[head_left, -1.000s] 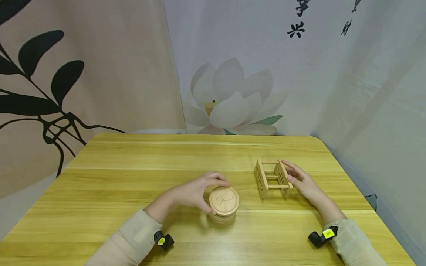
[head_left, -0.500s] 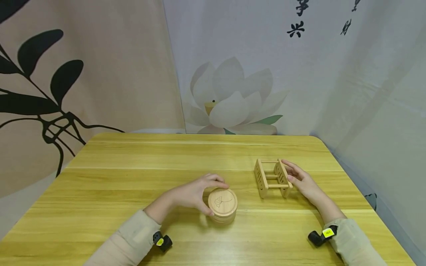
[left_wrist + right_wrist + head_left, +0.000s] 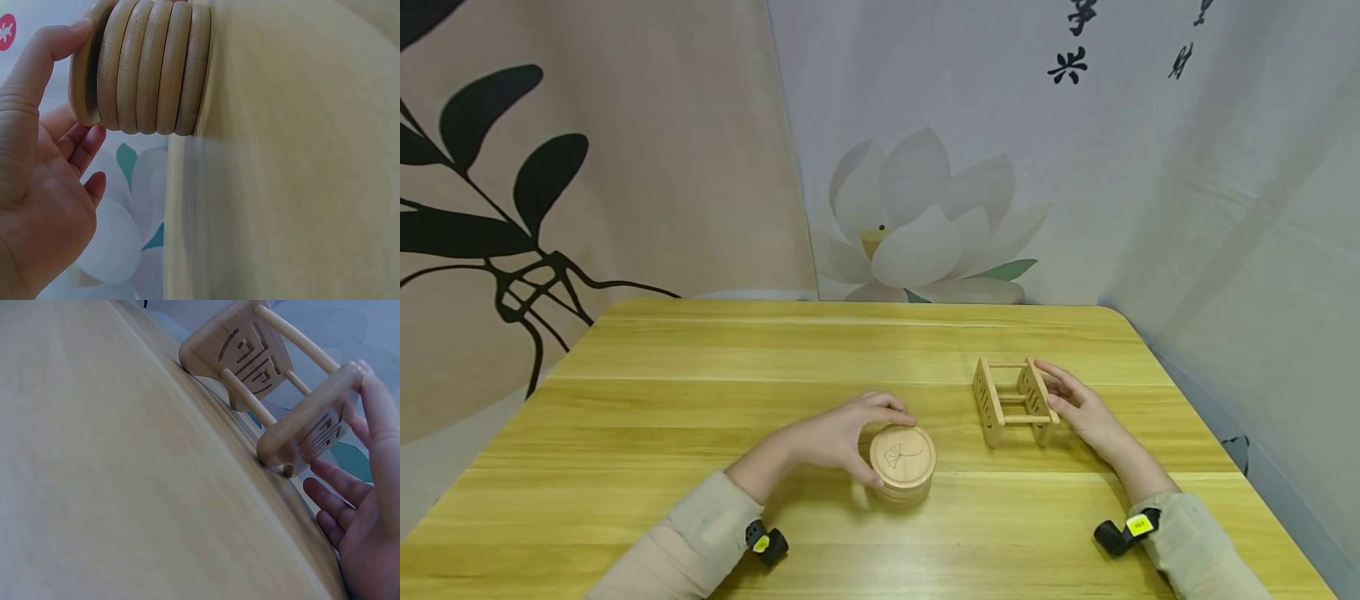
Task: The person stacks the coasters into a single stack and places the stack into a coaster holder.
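Left hand (image 3: 842,437) at lower centre of the head frame, thumb and fingers pinching the top coaster (image 3: 903,456) by its rim; dark gap between it and the stack (image 3: 904,495) on the table (image 3: 700,375). Right hand (image 3: 1092,423), right of centre, grips the right panel of the standing rack (image 3: 990,408).

Left grip (image 3: 842,437) around a round wooden stack (image 3: 904,458), right grip (image 3: 1082,418) on a wooden rack (image 3: 989,407).
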Tool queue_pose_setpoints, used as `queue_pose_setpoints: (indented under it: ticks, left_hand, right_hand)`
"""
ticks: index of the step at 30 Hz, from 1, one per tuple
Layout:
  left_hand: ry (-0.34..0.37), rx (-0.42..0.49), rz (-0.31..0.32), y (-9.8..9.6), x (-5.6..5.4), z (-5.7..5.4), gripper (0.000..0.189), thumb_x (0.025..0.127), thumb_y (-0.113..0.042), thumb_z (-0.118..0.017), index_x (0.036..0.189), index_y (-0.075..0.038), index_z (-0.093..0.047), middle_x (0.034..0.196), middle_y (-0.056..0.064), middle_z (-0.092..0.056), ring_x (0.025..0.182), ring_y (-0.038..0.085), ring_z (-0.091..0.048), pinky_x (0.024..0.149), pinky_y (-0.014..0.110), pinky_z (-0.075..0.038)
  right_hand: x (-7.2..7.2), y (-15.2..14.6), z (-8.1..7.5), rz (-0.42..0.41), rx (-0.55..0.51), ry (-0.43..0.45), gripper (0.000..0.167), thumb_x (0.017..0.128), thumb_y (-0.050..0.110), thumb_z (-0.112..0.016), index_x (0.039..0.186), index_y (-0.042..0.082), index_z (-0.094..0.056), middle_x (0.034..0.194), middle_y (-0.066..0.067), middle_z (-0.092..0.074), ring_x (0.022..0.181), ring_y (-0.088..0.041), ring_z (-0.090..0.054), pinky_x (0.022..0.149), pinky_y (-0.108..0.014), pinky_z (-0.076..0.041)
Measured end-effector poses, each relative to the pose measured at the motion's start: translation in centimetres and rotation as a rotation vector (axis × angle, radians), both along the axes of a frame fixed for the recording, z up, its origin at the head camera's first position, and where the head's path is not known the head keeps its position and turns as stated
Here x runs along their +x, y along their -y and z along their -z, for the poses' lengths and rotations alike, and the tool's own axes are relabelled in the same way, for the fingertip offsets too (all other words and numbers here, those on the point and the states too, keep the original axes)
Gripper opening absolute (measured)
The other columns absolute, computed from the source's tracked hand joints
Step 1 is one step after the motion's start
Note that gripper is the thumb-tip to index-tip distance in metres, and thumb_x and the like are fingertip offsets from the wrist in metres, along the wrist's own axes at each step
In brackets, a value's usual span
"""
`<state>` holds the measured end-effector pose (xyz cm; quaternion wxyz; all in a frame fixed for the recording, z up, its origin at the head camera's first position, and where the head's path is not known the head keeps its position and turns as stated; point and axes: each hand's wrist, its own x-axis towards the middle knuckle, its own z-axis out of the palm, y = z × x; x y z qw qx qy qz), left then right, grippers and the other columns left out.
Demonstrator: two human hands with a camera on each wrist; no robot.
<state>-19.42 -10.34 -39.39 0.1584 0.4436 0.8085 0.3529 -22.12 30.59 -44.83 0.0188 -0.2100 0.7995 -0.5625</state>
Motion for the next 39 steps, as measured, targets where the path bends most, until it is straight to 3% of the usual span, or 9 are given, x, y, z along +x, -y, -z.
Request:
queue_pose_setpoints:
  ticks: [30, 39]
  left_hand:
    - [0.032, -0.051, 0.004, 0.4, 0.1, -0.1, 0.087, 0.066, -0.027, -0.084, 0.143, -0.015, -0.046, 0.139, -0.005, -0.037, 0.13, 0.015, -0.03, 0.106, 0.05, -0.026]
    - [0.067, -0.005, -0.028, 1.4, -0.1, -0.7, 0.084, 0.07, -0.035, -0.084, 0.144, -0.016, -0.046, 0.139, -0.003, -0.036, 0.13, 0.017, -0.031, 0.106, 0.051, -0.025]
  right_hand:
    - [0.1, 0.1, -0.2, -0.01, 0.008, -0.004, 0.051, 0.103, 0.01, -0.044, 0.151, 0.006, -0.028, 0.138, -0.033, -0.04, 0.111, 0.0, -0.05, 0.089, -0.017, -0.042]
    - [0.3, -0.1, -0.7, 0.016, 0.053, 0.017, 0.049, 0.104, 0.015, -0.04, 0.151, 0.01, -0.029, 0.142, -0.029, -0.038, 0.115, 0.002, -0.047, 0.092, -0.016, -0.036]
